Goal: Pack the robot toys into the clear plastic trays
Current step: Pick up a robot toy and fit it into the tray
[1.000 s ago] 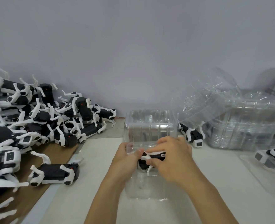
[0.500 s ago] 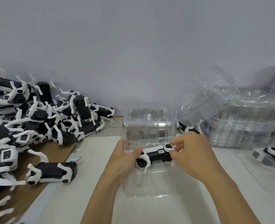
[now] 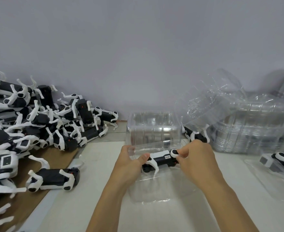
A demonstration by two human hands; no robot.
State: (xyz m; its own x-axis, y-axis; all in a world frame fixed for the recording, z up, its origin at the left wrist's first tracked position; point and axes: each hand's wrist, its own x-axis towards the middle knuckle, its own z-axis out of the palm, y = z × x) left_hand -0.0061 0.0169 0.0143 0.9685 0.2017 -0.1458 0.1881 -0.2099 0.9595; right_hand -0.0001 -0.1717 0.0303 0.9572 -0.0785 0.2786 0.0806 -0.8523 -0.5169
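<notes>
A black and white robot dog toy (image 3: pixel 161 159) lies on its side across an open clear plastic clamshell tray (image 3: pixel 154 195) at the middle of the white table. My left hand (image 3: pixel 130 162) grips the toy's left end, thumb on top. My right hand (image 3: pixel 196 158) pinches the round white joint at its right end. The tray's raised lid half (image 3: pixel 153 129) stands upright just behind the toy.
A big heap of robot toys (image 3: pixel 37 124) fills the left side, one loose toy (image 3: pixel 52 180) lying on brown board nearer me. Stacked clear trays (image 3: pixel 248 129) sit at the right, with another toy (image 3: pixel 195 136) behind my right hand and one (image 3: pixel 278 160) at far right.
My right hand has slid from over the toy's middle to its right end, uncovering the body. The toy has turned to lie lengthwise across the tray.
</notes>
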